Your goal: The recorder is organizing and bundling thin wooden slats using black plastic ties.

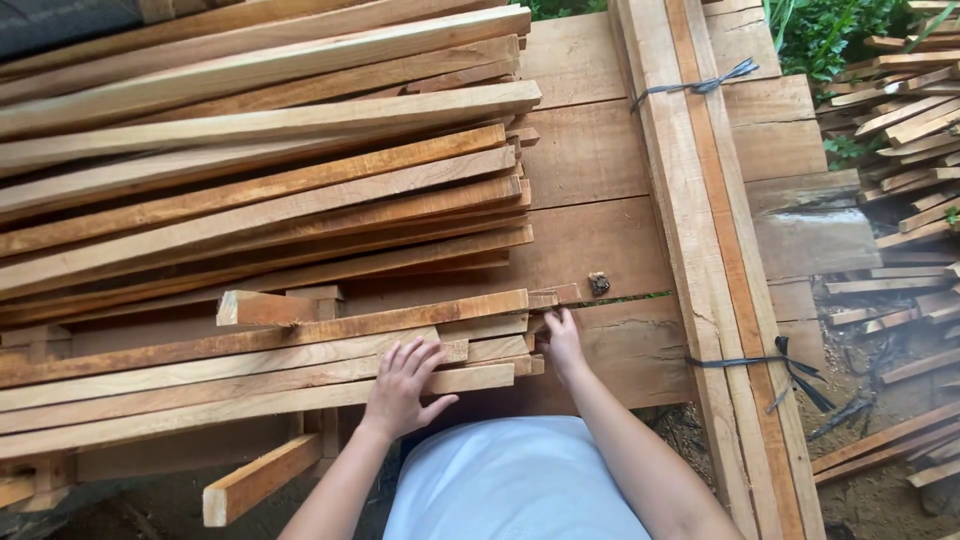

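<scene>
A loose stack of long wooden slats (250,200) lies across wide planks in front of me. My left hand (402,388) rests flat, fingers spread, on the nearest slats (200,385) of the stack. Against the cut ends of those same slats (505,350) my right hand (561,340) presses with its fingertips. Neither hand grips anything. A short wood block (262,308) sits on the stack just above my left hand.
A bundle of long boards (700,230) tied with dark cord (700,86) runs away from me on the right. Scrap slats (905,120) are piled on the ground at far right beside green plants. A short offcut (258,480) sticks out below the stack.
</scene>
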